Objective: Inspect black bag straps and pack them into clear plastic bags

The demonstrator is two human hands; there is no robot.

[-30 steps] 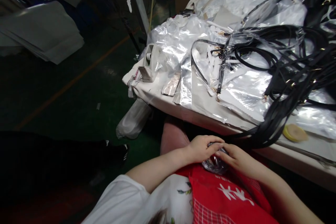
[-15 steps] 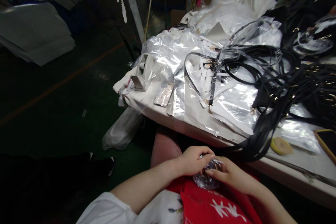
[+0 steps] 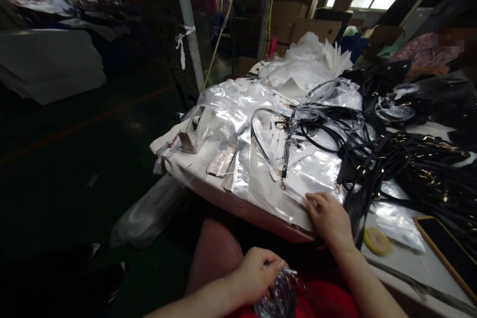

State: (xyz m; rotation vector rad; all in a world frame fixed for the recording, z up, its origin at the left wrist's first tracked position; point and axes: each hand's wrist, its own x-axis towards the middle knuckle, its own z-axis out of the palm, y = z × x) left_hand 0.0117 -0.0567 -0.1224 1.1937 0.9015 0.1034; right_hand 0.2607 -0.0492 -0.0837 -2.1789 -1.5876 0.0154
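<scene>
My left hand (image 3: 256,274) rests in my lap, closed around a small clear plastic bag with a coiled black strap (image 3: 276,297) inside. My right hand (image 3: 329,218) has reached up onto the table edge and lies with fingers stretched flat on a stack of clear plastic bags (image 3: 283,179). Just right of that hand hangs a bundle of black straps (image 3: 376,159) with gold clasps.
The white table (image 3: 402,263) is heaped with more clear bags (image 3: 238,104), a tangle of black straps (image 3: 428,164), a yellow tape roll (image 3: 377,241) and a phone (image 3: 447,248) at the right edge. A plastic sack (image 3: 149,213) hangs below the table. Cartons stand behind; another person sits far right.
My right hand let go of the bagged strap in my lap and moved up onto the clear bags on the table. The view tilted upward. My left hand keeps the packet.
</scene>
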